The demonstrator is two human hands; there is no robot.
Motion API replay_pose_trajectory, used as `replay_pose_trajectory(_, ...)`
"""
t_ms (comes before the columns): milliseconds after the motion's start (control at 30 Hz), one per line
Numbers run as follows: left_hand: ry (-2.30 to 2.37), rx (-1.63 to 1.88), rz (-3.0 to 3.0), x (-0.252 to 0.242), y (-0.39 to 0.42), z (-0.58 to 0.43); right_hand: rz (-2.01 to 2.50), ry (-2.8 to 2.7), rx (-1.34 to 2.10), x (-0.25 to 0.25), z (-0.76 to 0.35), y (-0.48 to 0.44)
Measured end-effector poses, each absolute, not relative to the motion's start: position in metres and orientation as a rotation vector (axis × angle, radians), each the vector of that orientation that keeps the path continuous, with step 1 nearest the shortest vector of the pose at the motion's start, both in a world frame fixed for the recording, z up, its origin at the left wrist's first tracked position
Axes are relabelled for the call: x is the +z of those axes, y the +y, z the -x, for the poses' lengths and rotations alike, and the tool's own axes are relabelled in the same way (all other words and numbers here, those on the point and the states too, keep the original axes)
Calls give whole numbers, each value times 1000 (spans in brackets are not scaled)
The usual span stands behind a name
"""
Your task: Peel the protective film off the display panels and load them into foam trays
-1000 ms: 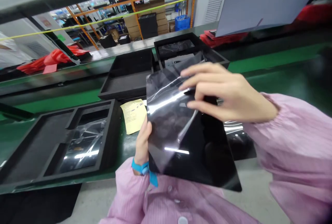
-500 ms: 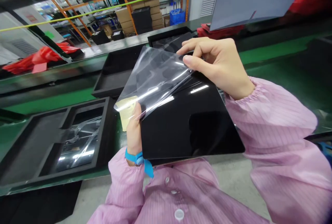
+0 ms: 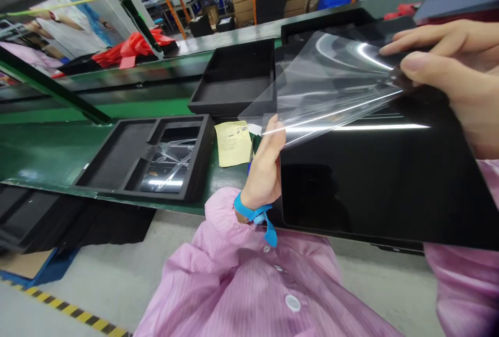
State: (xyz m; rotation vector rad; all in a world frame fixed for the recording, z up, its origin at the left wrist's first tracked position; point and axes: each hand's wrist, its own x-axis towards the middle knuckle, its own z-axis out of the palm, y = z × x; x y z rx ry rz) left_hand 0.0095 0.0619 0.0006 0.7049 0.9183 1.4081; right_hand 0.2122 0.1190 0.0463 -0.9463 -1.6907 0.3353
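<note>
A glossy black flat panel, screen-like (image 3: 382, 186), is held up in front of my body. My left hand (image 3: 265, 170) grips its left edge, thumb at the front; a blue band circles that wrist. My right hand (image 3: 456, 61) pinches a bunched part of a clear plastic film (image 3: 331, 82) near the panel's upper right. The film is lifted in folds over the panel's upper left, and its far left corner sticks out past the edge beside my left thumb. Behind my left hand, a yellow handwritten note (image 3: 234, 144) lies on the green bench.
On the green bench (image 3: 42, 155), a black foam tray (image 3: 198, 170) holds a shiny, film-covered item. An open black box (image 3: 234, 90) stands behind it, another box (image 3: 288, 30) farther right. Red material (image 3: 132, 51) lies along the back ledge. A co-worker in white (image 3: 66, 25) is at far left.
The view has swung left, so the panel and both hands now appear farther right. My right hand still pinches the film, which looks more bunched. My left hand keeps its grip on the panel.
</note>
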Motion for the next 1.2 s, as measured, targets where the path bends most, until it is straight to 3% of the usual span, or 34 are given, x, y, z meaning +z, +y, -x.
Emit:
replay_pose_trajectory(333, 880, 1366, -624, -9, 65, -3, 851, -1872, 218, 40, -211, 115)
replay_pose_trajectory(500, 1003, 1359, -677, -12, 65, 0, 1043, -1972, 330, 47, -209, 125)
replay_pose_trajectory(600, 970, 1298, -663, -11, 64, 0, 1411, -1800, 346, 52, -204, 140)
replay_pose_trajectory(700, 900, 1313, -818, -16, 60, 2, 1758, -1813, 89, 52, -205, 156)
replay_pose_trajectory(767, 919, 1338, -928, -24, 57, 6, 1740, -2019, -237, 50, -208, 160)
replay_pose_trajectory(867, 1113, 1358, -960, -41, 51, 11, 1278, -2173, -928, 46, -202, 144)
replay_pose_trajectory(933, 1259, 1370, -965, -51, 45, 13, 878, -2259, -1136, 40, -186, 116)
replay_pose_trajectory(1067, 1338, 1404, -914, -61, 27, 13, 508, -2675, -803, 15, -142, 45)
replay_pose_trajectory(1200, 1458, 1477, -808, -66, 7, 15, 418, -2592, -358, 11, -137, 13)
